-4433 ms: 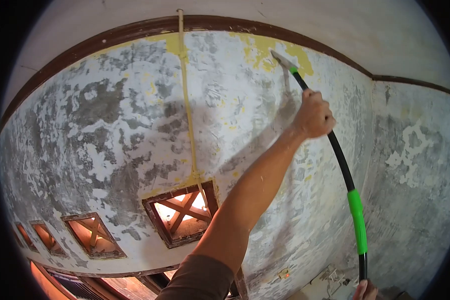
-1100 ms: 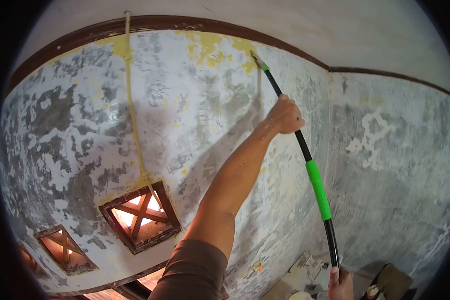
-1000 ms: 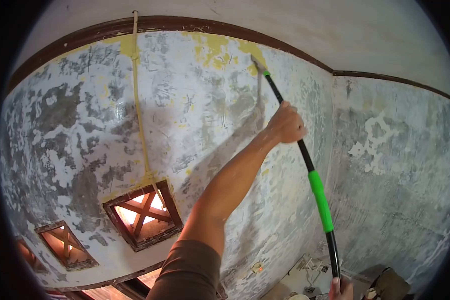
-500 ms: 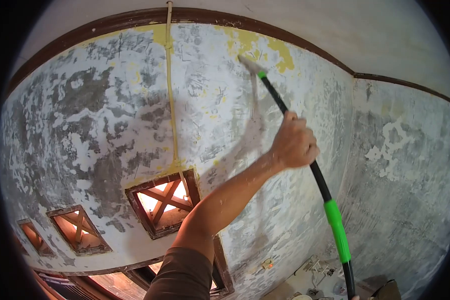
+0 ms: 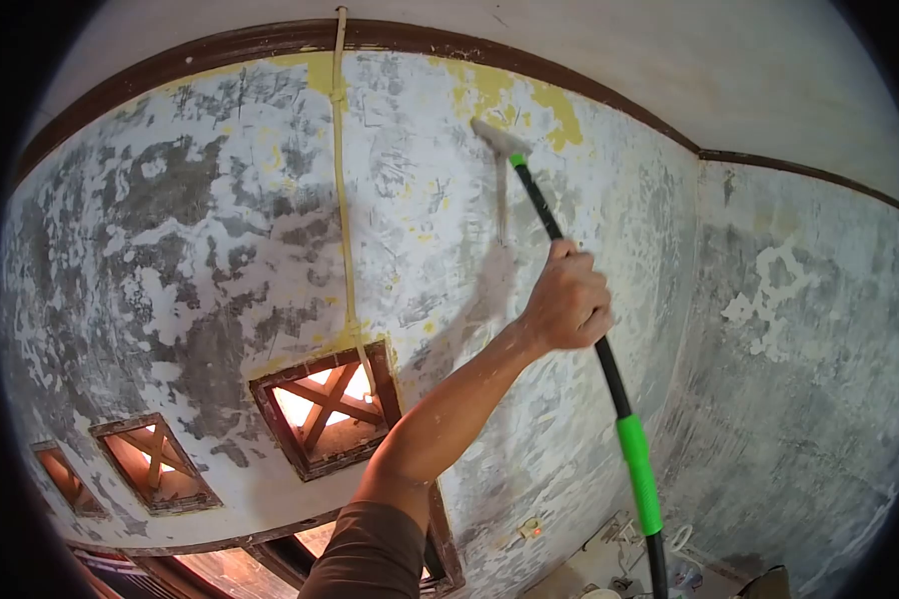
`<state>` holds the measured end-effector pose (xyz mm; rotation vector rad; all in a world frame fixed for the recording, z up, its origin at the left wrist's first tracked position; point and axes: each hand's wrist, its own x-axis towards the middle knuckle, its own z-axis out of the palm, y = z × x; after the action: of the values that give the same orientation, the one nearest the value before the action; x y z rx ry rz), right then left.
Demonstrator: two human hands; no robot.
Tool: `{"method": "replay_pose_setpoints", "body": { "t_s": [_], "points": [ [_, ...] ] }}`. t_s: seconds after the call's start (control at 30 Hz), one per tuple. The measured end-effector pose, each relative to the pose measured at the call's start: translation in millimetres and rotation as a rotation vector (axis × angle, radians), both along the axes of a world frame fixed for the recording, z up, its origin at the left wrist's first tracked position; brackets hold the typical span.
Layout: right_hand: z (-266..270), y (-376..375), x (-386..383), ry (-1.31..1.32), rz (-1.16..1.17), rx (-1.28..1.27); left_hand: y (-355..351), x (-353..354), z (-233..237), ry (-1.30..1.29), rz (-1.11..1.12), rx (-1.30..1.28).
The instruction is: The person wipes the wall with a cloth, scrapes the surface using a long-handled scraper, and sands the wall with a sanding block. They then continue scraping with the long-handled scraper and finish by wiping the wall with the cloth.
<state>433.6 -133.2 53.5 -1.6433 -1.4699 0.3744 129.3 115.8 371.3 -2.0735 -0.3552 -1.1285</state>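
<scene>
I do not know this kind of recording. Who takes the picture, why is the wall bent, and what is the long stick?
There is no machine here: a person wears a camera on the head, so you see their own arm. The wide lens bends the wall. The left hand is closed around a long black pole with a green grip. At its top end a flat scraper blade seems to lie against the wall, beside patches of yellow paint. The right hand is out of the picture. Lower down, wooden vent openings let light through.
</scene>
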Motion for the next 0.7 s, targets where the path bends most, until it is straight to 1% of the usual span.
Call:
{"method": "replay_pose_setpoints", "body": {
  "t_s": [0.03, 0.07, 0.1, 0.17, 0.2, 0.23, 0.27, 0.3, 0.33, 0.4, 0.43, 0.5, 0.57, 0.63, 0.7],
  "points": [
    [7.4, 0.0, -1.6, -0.001, 0.001, -0.011, 7.1, 3.3, 9.2, -0.002, -0.033, 0.056],
    [30.4, 2.4, -3.4, 0.016, -0.012, -0.034, 13.0, 5.3, 15.9, -0.033, 0.004, 0.041],
    [44.9, 0.3, -1.0, 0.025, -0.020, -0.061, 12.6, 7.5, 12.0, -0.048, 0.010, 0.028],
    [42.6, -7.2, 10.0, 0.031, -0.024, -0.082, 9.0, 8.9, 11.4, -0.043, 0.014, 0.007],
    [41.2, -13.1, 10.1, -0.038, -0.032, -0.020, 4.7, 9.0, 4.3, -0.029, -0.015, 0.025],
    [42.2, -15.4, 9.3, -0.105, -0.045, 0.048, 5.2, 7.9, 7.4, -0.024, -0.016, 0.037],
    [42.7, -16.7, 8.3, -0.058, -0.044, -0.080, 7.0, 6.7, 7.8, -0.018, -0.008, 0.033],
    [41.9, -11.6, 4.9, -0.051, -0.054, -0.084, 9.8, 6.8, 5.6, -0.013, -0.006, 0.020],
    [44.9, -1.1, 0.7, -0.051, -0.062, -0.041, 19.4, 7.7, 18.8, -0.028, -0.002, 0.059],
    [55.7, 12.8, 2.2, -0.029, -0.080, 0.073, 21.2, 14.4, 27.1, -0.031, 0.024, 0.047],
    [53.8, 15.2, 9.1, -0.016, -0.097, 0.025, 19.2, 14.1, 31.7, -0.020, 0.059, 0.031],
    [52.9, 2.3, 5.8, -0.090, -0.067, -0.004, 15.3, 9.0, 27.8, -0.017, 0.061, 0.042],
    [57.6, 6.6, -2.0, -0.043, -0.055, 0.003, 17.1, 4.8, 27.8, -0.003, 0.037, 0.038],
    [64.3, 10.4, -6.4, -0.014, -0.047, -0.012, 28.0, 9.0, 36.4, 0.024, 0.066, 0.021],
    [71.1, 21.1, -7.1, -0.025, -0.049, -0.006, 36.4, 10.3, 48.3, -0.021, 0.050, 0.100]
  ]
}}
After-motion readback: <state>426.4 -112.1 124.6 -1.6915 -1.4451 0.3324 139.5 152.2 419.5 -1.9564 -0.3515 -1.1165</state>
